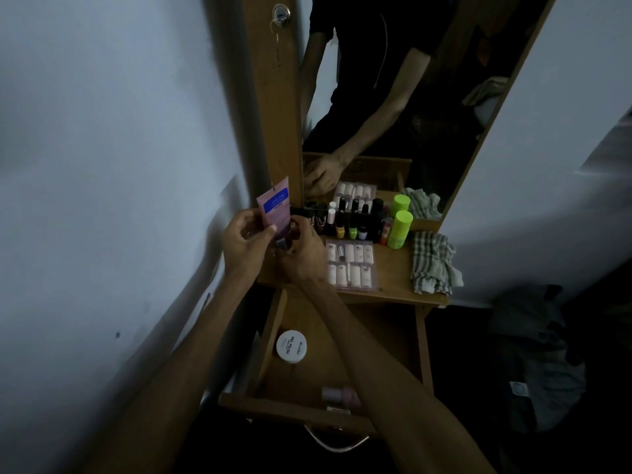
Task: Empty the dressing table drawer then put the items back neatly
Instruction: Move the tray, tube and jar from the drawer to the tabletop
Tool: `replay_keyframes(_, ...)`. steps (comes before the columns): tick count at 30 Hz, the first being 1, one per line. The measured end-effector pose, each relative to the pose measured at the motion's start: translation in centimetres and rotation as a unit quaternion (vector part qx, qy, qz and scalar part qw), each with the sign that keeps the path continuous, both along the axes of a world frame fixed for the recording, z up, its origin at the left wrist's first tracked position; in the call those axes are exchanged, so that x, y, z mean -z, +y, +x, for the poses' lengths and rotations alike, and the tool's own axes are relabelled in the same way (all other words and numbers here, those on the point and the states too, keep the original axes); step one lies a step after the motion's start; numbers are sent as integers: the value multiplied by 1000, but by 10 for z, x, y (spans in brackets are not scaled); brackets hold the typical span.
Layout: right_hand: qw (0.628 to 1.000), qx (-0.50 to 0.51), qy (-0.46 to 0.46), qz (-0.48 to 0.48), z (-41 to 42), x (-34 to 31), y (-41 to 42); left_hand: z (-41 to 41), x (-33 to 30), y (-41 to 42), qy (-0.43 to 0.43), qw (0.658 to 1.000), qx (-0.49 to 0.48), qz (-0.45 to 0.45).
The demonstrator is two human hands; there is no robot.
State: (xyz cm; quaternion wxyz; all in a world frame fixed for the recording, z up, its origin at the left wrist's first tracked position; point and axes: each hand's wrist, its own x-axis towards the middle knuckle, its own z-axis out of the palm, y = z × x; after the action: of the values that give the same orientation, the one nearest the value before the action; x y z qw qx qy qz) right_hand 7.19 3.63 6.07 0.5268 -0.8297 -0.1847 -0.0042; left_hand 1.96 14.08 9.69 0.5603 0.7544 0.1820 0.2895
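Pink tube (275,208) held upright over the bench (393,268) left edge, long axis vertical, cap down. Left hand (244,239) fingers pinch its middle; right hand (301,249) fingers curl at the cap end below, grip unclear. Open drawer (422,340) lies below both hands, jar (291,346) inside.

Right forearm (359,340) hides part of drawer (273,371).

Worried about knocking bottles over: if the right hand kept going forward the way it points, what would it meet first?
Probably the row of nail polish bottles just beyond the right hand, which grips the pink tube's cap end; depth is unclear.
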Motion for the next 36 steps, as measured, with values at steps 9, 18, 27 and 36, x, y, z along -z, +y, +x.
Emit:
replay_keyframes(9,999,4,-34,-25,-11,-4,-18,-11,7,-7,28,999,-32,-15)
replay_keyframes(18,993,-103,-26,-46,-54,18,-94,-67,52,-39,95,972,43,209)
replay_keyframes(27,918,-223,129,-301,-85,50,-168,-91,95,-63,258,848,272,374)
replay_keyframes(36,862,-243,268,-354,-95,52,-200,-89,112,-62,327,724,276,540)
